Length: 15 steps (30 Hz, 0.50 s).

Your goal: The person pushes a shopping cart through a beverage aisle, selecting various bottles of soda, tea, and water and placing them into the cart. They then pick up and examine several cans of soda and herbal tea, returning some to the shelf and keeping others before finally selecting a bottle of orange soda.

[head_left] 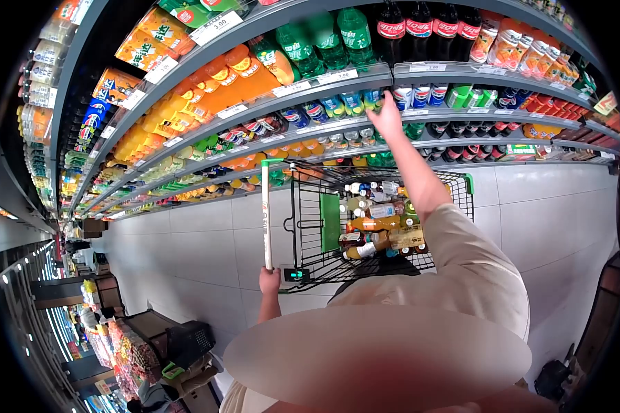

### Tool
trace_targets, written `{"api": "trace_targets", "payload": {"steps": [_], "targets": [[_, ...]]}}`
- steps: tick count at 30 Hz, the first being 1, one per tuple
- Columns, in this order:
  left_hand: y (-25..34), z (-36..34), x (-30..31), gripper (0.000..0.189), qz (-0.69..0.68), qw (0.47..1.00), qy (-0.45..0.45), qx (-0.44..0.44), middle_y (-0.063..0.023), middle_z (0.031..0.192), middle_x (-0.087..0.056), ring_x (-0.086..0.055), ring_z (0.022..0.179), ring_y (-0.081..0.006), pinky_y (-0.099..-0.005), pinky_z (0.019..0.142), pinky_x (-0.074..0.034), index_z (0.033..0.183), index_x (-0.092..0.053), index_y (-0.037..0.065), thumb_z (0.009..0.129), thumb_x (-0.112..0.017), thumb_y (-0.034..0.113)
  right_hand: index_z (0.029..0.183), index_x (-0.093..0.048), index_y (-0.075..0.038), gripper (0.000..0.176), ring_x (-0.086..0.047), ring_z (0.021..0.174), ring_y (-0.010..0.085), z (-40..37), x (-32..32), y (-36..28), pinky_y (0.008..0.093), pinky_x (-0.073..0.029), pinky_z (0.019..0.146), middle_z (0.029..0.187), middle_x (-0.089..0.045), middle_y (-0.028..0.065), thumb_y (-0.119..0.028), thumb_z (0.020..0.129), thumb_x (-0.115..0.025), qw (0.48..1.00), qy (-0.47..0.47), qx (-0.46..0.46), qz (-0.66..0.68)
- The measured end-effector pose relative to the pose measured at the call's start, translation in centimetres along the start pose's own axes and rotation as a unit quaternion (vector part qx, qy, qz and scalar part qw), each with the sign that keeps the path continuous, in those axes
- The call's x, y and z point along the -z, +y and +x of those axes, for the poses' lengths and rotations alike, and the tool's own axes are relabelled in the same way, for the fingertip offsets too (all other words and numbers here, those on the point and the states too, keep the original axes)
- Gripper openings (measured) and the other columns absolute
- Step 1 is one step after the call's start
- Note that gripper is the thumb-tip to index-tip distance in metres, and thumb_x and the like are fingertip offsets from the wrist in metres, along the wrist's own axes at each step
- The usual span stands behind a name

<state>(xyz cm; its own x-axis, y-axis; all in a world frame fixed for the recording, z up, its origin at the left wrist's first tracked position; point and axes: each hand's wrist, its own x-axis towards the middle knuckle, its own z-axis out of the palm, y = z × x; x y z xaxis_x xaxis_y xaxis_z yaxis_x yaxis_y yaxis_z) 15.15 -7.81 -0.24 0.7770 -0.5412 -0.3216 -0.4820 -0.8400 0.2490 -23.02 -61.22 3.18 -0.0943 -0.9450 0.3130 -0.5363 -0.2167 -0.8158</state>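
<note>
My right hand (387, 115) reaches up to a shelf of drink cans, its fingers closed around a blue-and-green can (373, 96) at the end of a row. Similar cans (353, 103) stand just left of it, and white-and-blue cans (420, 96) to the right. My left hand (270, 279) is wrapped round the near end of the shopping cart handle (266, 213). Between my arms is the black wire cart (310, 237) with green trim. Several bottles (377, 224) lie inside it, along with a brown-labelled pack (406, 238).
Shelves of bottles and cans curve across the top and left, edged with price tags (337, 77). Green soda bottles (355, 34) and dark cola bottles (419, 27) stand above my right hand. Grey floor tiles (200, 234) surround the cart. At lower left are a black basket (189, 343) and a person (151, 396).
</note>
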Motion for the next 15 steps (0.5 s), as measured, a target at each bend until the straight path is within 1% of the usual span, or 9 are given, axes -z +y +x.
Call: {"api": "trace_targets", "payload": {"steps": [1, 2, 4, 6, 7, 8, 11, 14, 15], "targets": [[0.1, -0.1, 0.1, 0.039, 0.001, 1.000, 0.001, -0.005, -0.0185, 0.097, -0.073, -0.070, 0.095, -0.0390, -0.0474, 0.084, -0.054, 0.105, -0.065, 0.003, 0.082, -0.075, 0.034, 0.139, -0.044, 0.002, 0.072, -0.063, 0.108, 0.0416, -2.7, 0.4, 1.1, 0.0472, -0.051, 0.095, 0.114, -0.063, 0.0263, -0.020, 0.080, -0.079, 0.997, 0.039, 0.060, 0.009], [0.2, 0.0, 0.1, 0.039, 0.000, 1.000, 0.001, -0.011, -0.0187, 0.097, -0.073, -0.070, 0.095, -0.0392, -0.0474, 0.084, -0.054, 0.105, -0.065, 0.003, 0.082, -0.075, 0.034, 0.137, -0.048, 0.000, 0.065, -0.063, 0.105, 0.0403, -5.8, 1.6, 1.3, 0.0467, -0.052, 0.091, 0.112, -0.064, 0.0237, -0.019, 0.081, -0.076, 1.000, -0.024, -0.007, 0.015], [0.2, 0.4, 0.0, 0.039, 0.001, 1.000, -0.001, -0.024, -0.0190, 0.095, -0.073, -0.070, 0.093, -0.0397, -0.0478, 0.084, -0.055, 0.103, -0.066, 0.003, 0.082, -0.075, 0.035, 0.126, -0.054, -0.001, 0.048, -0.063, 0.101, 0.0396, -13.9, 3.1, 4.6, 0.0474, -0.052, 0.087, 0.107, -0.063, 0.0206, -0.016, 0.083, -0.071, 0.995, -0.097, 0.004, -0.017], [-0.2, 0.8, -0.1, 0.039, 0.004, 0.999, -0.008, -0.039, -0.0192, 0.094, -0.073, -0.070, 0.092, -0.0402, -0.0484, 0.083, -0.055, 0.102, -0.066, 0.003, 0.082, -0.074, 0.035, 0.120, -0.060, -0.002, 0.040, -0.066, 0.096, 0.0370, -24.6, 5.1, 9.1, 0.0465, -0.053, 0.084, 0.105, -0.065, 0.0200, -0.009, 0.082, -0.069, 0.983, -0.113, 0.119, -0.077], [-0.2, 0.8, -0.1, 0.039, -0.002, 0.999, -0.014, -0.051, -0.0195, 0.094, -0.073, -0.070, 0.092, -0.0405, -0.0486, 0.083, -0.055, 0.102, -0.066, 0.002, 0.082, -0.074, 0.034, 0.120, -0.061, -0.001, 0.041, -0.066, 0.097, 0.0382, -30.5, 5.7, 12.7, 0.0484, -0.053, 0.086, 0.109, -0.066, 0.0214, -0.012, 0.081, -0.068, 0.964, -0.237, 0.029, -0.115], [-0.2, 0.9, 0.1, 0.039, -0.008, 0.998, -0.020, -0.063, -0.0198, 0.094, -0.073, -0.070, 0.092, -0.0408, -0.0488, 0.083, -0.055, 0.102, -0.066, 0.002, 0.082, -0.074, 0.034, 0.118, -0.062, -0.002, 0.039, -0.065, 0.097, 0.0394, -34.6, 9.9, 10.4, 0.0492, -0.053, 0.087, 0.109, -0.066, 0.0208, -0.016, 0.082, -0.066, 0.943, -0.305, 0.035, -0.125], [-1.6, 2.2, -0.3, 0.038, -0.048, 0.993, -0.052, -0.099, -0.0208, 0.091, -0.072, -0.070, 0.088, -0.0415, -0.0487, 0.080, -0.054, 0.101, -0.065, 0.001, 0.083, -0.072, 0.033, 0.117, -0.065, -0.008, 0.042, -0.063, 0.103, 0.0397, -47.8, 13.9, 13.8, 0.0478, -0.050, 0.093, 0.110, -0.067, 0.0164, -0.018, 0.076, -0.070, 0.902, -0.398, -0.040, -0.160], [-3.5, 3.5, -1.9, 0.036, -0.085, 0.985, -0.067, -0.131, -0.0209, 0.088, -0.071, -0.069, 0.084, -0.0417, -0.0488, 0.076, -0.054, 0.098, -0.064, 0.000, 0.083, -0.072, 0.032, 0.118, -0.065, -0.011, 0.047, -0.058, 0.116, 0.0376, -52.1, 18.7, 9.6, 0.0456, -0.046, 0.101, 0.117, -0.066, 0.0135, -0.018, 0.073, -0.072, 0.930, -0.278, 0.047, -0.238], [-3.3, 3.2, -1.7, 0.036, -0.089, 0.983, -0.051, -0.153, -0.0208, 0.087, -0.070, -0.069, 0.083, -0.0417, -0.0488, 0.075, -0.053, 0.097, -0.063, 0.000, 0.083, -0.072, 0.032, 0.121, -0.064, -0.011, 0.050, -0.052, 0.126, 0.0351, -51.9, 19.4, 6.8, 0.0440, -0.043, 0.107, 0.124, -0.062, 0.0123, -0.018, 0.072, -0.073, 0.908, -0.315, -0.057, -0.271]]}}
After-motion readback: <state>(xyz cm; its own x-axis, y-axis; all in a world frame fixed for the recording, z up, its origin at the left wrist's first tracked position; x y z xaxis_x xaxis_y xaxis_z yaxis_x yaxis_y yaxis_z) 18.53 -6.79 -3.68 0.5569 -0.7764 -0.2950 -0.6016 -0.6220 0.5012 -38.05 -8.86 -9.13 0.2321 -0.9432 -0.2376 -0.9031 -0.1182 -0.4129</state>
